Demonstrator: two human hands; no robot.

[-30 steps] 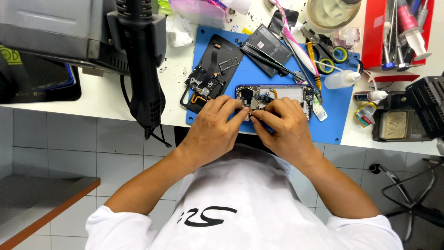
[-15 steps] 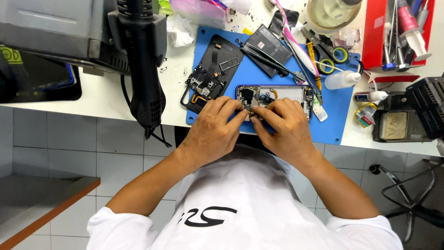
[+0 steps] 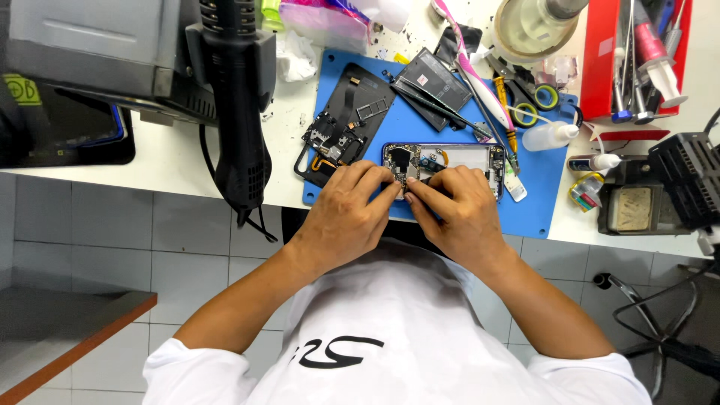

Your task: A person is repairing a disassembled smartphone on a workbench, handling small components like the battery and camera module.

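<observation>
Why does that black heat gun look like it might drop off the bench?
The heat gun does look odd: it hangs nozzle-down past the table edge, cord dangling. Otherwise, both hands work on an opened phone on the blue mat.

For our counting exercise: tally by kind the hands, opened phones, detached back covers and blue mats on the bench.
Hands: 2, left hand and right hand
Opened phone: 1
Detached back cover: 1
Blue mat: 1
Total: 5
</observation>
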